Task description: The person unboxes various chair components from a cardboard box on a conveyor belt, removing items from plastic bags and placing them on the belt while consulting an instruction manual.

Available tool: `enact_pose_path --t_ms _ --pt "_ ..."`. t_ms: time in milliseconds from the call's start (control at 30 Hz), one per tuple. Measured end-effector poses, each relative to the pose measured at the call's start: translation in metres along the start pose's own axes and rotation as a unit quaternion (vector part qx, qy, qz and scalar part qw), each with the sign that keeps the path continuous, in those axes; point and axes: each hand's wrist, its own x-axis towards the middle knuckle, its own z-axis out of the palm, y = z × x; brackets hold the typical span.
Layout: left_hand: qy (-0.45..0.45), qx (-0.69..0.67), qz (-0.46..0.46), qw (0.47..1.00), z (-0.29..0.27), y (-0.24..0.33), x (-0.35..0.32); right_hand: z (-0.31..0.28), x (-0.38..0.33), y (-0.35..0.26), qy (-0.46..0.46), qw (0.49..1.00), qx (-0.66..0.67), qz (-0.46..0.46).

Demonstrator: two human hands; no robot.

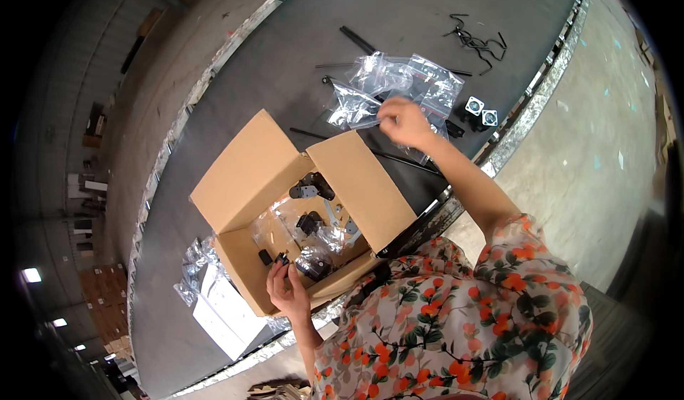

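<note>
An open cardboard box (246,175) stands in front of me on a dark conveyor belt. My left hand (290,294) reaches over its near left wall, fingers closed on a small black part (283,259). Inside lie black-and-grey fittings (311,186), a black block-shaped part (309,222), another small black piece (265,257) and parts in clear plastic. To the right of the box, my right hand (407,123) is closed over a pile of clear plastic bags (388,76). It is slightly blurred, and what its fingers hold, if anything, cannot be made out.
Black bent wires (474,42) lie at the far right of the belt (285,65). Two square pieces with silvery faces (482,111) sit near the right edge. Thin black rods (358,40) lie around the bags. White papers (224,314) and more plastic bags (194,268) lie left of the box.
</note>
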Motion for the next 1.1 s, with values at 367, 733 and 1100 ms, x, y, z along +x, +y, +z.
enact_pose_path --t_ms 367,733,1100 --pt "0.002 -0.051 -0.038 0.998 -0.001 -0.002 0.003 -0.048 0.060 0.047 0.017 0.927 0.132 0.350" --pt "-0.232 -0.444 -0.097 0.860 0.022 0.080 0.051 -0.034 0.008 -0.117 0.136 0.972 -0.036 -0.187" --pt "-0.198 -0.708 -0.238 0.635 0.033 0.074 0.075 0.017 -0.072 -0.199 -0.065 0.948 0.064 -0.306"
